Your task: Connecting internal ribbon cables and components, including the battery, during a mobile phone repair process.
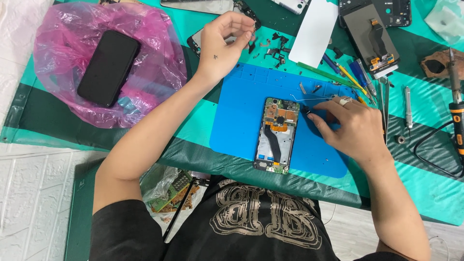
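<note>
The opened phone lay in the middle of the frame on a blue mat on the table. The right hand, just right of it, pinched thin tweezers with its grip closed on them. The left hand, at the upper middle, had its fingers pinched together on something too small to tell. The phone looked light, stiff and easy to break, so its side edges seemed the safest hold.

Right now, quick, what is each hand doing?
Left hand: raised, fingertips pinched together; whatever is between them is too small to tell.
Right hand: on the blue mat beside the opened phone, fingers on a small dark part.
</note>
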